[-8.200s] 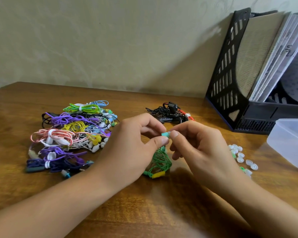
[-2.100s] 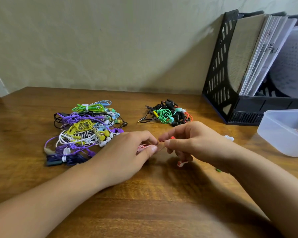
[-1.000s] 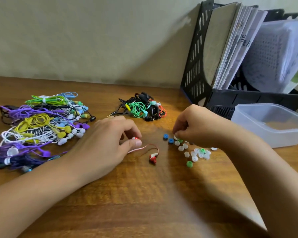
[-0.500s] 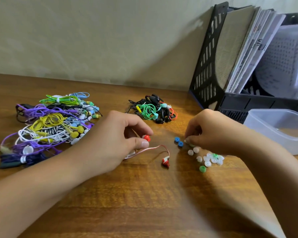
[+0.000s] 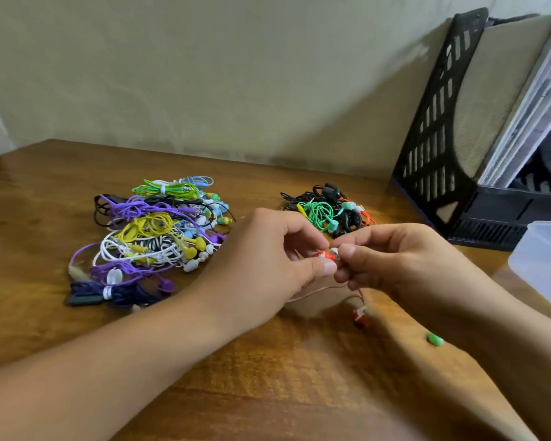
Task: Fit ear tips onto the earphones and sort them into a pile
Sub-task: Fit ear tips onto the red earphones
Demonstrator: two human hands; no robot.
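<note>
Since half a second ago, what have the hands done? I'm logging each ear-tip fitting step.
The right hand left the loose tips on the wooden table and came across holding a small white ear tip, meeting the red earbud that the left hand still pinches, now lifted. The second red earbud still dangles on its cord. Both earphone piles stayed put.

On the table point(image 5: 61, 192), a large heap of earphones point(image 5: 153, 240) lies to the left and a smaller pile point(image 5: 328, 211) behind the two hands. A file rack point(image 5: 442, 148) stands far right against the wall, a tub point(image 5: 544, 265) before it.
</note>
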